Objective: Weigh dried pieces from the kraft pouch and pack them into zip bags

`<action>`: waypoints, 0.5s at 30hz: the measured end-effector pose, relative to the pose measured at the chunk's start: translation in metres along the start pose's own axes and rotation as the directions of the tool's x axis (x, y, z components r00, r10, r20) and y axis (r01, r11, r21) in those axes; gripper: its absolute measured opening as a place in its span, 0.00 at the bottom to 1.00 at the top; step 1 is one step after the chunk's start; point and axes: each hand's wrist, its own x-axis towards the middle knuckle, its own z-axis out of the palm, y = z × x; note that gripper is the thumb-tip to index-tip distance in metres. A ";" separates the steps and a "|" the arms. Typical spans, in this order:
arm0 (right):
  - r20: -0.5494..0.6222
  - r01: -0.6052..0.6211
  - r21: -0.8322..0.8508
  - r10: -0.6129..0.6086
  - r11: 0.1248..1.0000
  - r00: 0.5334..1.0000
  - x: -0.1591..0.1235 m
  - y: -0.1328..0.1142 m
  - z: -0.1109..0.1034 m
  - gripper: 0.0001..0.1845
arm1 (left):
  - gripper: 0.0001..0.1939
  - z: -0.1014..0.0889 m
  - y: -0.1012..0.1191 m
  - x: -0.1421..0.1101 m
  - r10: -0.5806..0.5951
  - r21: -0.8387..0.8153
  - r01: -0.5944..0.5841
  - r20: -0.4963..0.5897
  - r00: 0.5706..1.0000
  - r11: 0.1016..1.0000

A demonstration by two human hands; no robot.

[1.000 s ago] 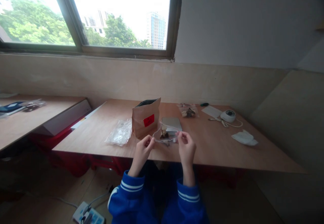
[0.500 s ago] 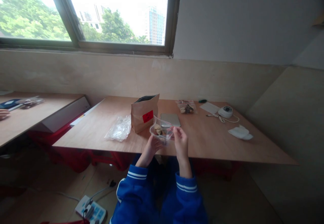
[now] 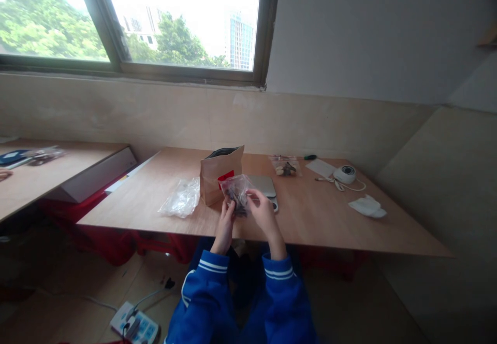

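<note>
Between my hands, above the table's front edge, is a clear plastic bag [image 3: 239, 191] with dark and pale pieces inside, too small to name. My left hand [image 3: 225, 222] grips its lower left side. The fingers of my right hand [image 3: 261, 208] are closed on its right side. Just behind the bag stands a brown paper pouch [image 3: 215, 178] with an open top and a red label, which the bag partly covers. A flat kitchen scale [image 3: 264, 184] lies behind my right hand, partly hidden.
Crumpled clear plastic [image 3: 181, 198] lies left of the pouch. Toward the back are another filled zip bag [image 3: 285, 167] and a green-handled tool [image 3: 310, 157]. On the right are a white dome camera [image 3: 345, 174] with its cable and a white wrapper [image 3: 367, 206]. Another person's hand [image 3: 5, 174] shows at the far left.
The bag has been tilted up and turned, so dark contents now show instead of the pale piece. Both hands have shifted slightly left, and more of the scale is visible.
</note>
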 end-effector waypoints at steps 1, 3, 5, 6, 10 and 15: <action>0.058 0.000 -0.041 0.002 0.999 0.998 0.007 -0.001 0.000 0.13 | 0.24 -0.001 0.000 0.001 -0.019 -0.010 0.019 0.005 1.000 1.000; 0.208 0.017 -0.090 0.002 0.996 0.978 0.019 -0.002 -0.002 0.17 | 0.24 -0.002 -0.001 0.001 -0.060 -0.025 0.060 0.034 0.998 0.998; 0.331 0.036 -0.103 0.000 0.994 0.944 0.030 -0.004 -0.005 0.21 | 0.25 -0.002 0.000 0.000 -0.070 -0.034 0.072 0.056 0.996 0.997; 0.362 0.034 -0.106 0.007 0.994 0.932 0.034 -0.005 -0.005 0.22 | 0.25 -0.002 0.000 -0.001 -0.066 -0.039 0.068 0.057 0.996 0.997; 0.382 -0.009 -0.136 0.061 0.991 0.922 0.044 -0.008 -0.006 0.19 | 0.26 -0.002 0.003 -0.003 -0.056 -0.048 0.058 0.053 0.997 0.997; 0.445 -0.061 -0.066 0.084 0.996 0.891 0.045 -0.002 -0.010 0.14 | 0.25 -0.011 0.004 0.002 -0.021 0.002 0.021 0.048 0.999 1.000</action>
